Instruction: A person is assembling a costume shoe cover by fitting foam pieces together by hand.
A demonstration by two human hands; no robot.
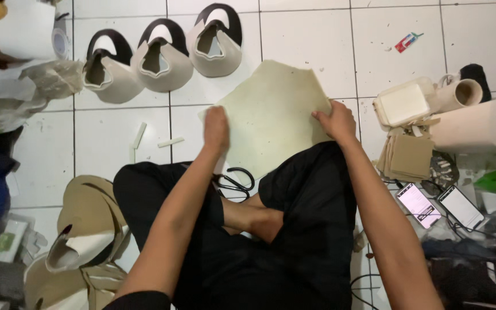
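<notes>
I sit cross-legged on a white tiled floor in black clothes. A pale cream sheet of material lies spread in front of my knees. My left hand presses flat on its left edge. My right hand grips its right edge between thumb and fingers. Black-handled scissors lie on the floor by my left knee, partly under the sheet's lower corner.
Three cream shoe uppers with dark linings stand in a row at the back left. Tan cut pieces, a cream stack and rolls sit on the right. Two lit phones lie beside them. Tan soles lie left.
</notes>
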